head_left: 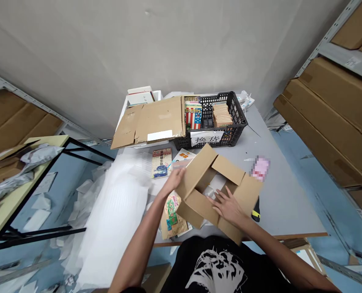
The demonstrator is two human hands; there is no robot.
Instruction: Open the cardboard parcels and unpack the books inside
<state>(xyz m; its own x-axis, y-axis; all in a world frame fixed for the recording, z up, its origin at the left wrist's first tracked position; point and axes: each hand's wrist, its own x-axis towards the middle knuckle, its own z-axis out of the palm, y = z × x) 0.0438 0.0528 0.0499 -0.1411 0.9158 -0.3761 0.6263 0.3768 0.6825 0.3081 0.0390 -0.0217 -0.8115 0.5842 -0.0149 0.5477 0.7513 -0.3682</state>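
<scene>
- Two hands are placed on the open cardboard box (pixel 196 175), which sits on the grey table (pixel 287 203)
- right hand (pixel 228 206) is laid flat on a flap
- left hand (pixel 175 180) is blurred, grip can't be told
- flaps are unclosed, books (pixel 161 162) left lying out

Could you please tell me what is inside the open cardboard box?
Inside the cardboard box lie a white sheet and a clear, shiny item, too blurred to name; the flaps hide the rest.

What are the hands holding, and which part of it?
An open brown cardboard box: the left hand seems to grip its left edge; the right hand lies flat on its near flap.
</scene>
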